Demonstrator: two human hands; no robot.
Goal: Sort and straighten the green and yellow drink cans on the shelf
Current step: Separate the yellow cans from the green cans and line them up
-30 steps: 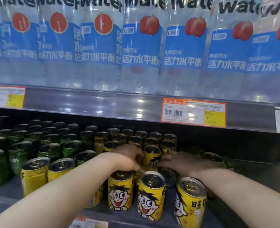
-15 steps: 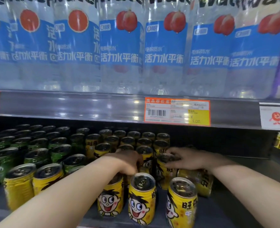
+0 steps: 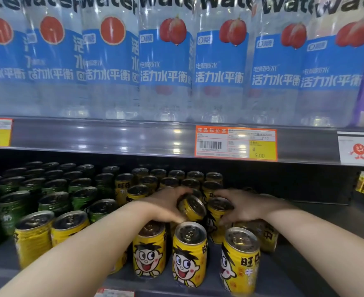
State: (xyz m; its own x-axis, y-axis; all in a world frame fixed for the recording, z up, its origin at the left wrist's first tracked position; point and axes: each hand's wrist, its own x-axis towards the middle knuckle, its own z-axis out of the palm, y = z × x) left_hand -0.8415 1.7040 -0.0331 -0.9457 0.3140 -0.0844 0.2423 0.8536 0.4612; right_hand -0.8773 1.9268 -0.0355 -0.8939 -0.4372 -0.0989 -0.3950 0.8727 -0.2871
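The sorting looked partly done — green cans (image 3: 54,198) stood in ordered rows well to the left of the left hand (image 3: 166,205), while two yellow cans (image 3: 52,234) remained in front of them, seemingly misplaced. The left hand was closed around a tilted yellow can (image 3: 192,207), its top leaning toward the camera; just beside it the right hand (image 3: 244,205) lay spread over upright yellow cans (image 3: 218,213), though whether it gripped one I could not tell. Three cartoon-faced cans (image 3: 189,254) stood neatly at the shelf (image 3: 294,275) front — nearer than both hands. All cans appeared sealed.
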